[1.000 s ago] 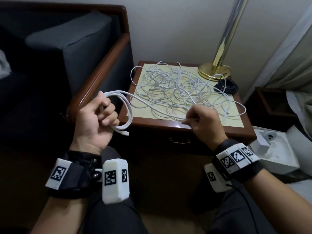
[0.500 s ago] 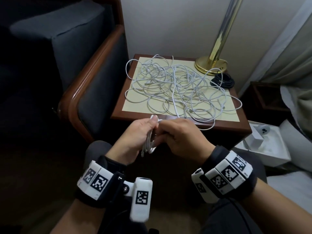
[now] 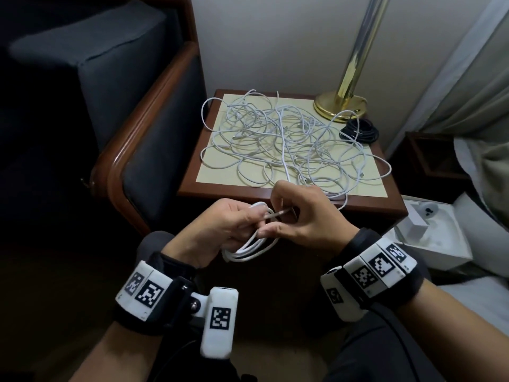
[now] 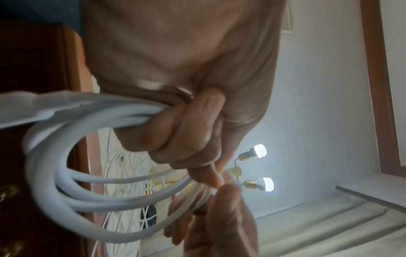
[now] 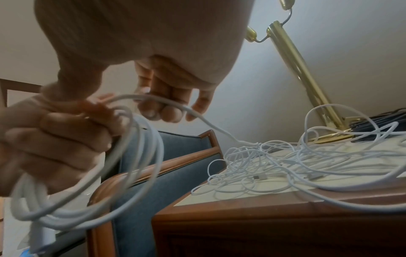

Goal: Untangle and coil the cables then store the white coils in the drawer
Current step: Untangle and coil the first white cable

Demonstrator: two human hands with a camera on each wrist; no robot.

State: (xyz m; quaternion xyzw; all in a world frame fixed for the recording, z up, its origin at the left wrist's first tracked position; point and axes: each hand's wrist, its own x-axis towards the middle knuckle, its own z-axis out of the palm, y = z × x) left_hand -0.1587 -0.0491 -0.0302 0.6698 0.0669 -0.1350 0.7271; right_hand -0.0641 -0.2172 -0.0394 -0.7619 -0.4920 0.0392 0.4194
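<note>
My left hand [image 3: 234,224] grips a small white cable coil [image 3: 252,248] in front of the side table [image 3: 374,205]; its loops hang below the fist [image 4: 72,187] [image 5: 92,200]. Close against it, my right hand [image 3: 292,219] pinches the loose strand of the same cable [image 5: 197,116], which runs back onto the table. A tangled heap of white cables [image 3: 286,142] covers the table top [image 5: 285,163]. The drawer front below the table is dark and mostly hidden behind my hands.
A brass lamp base [image 3: 340,106] and a black cable coil [image 3: 359,130] stand at the table's back right. A dark armchair with a wooden arm [image 3: 143,150] is at the left. An open white box [image 3: 429,232] lies on the floor at the right.
My left hand came in from the left with the coil and met the right hand in front of the table. The coil now hangs lower, with the right hand pinching its strand.
</note>
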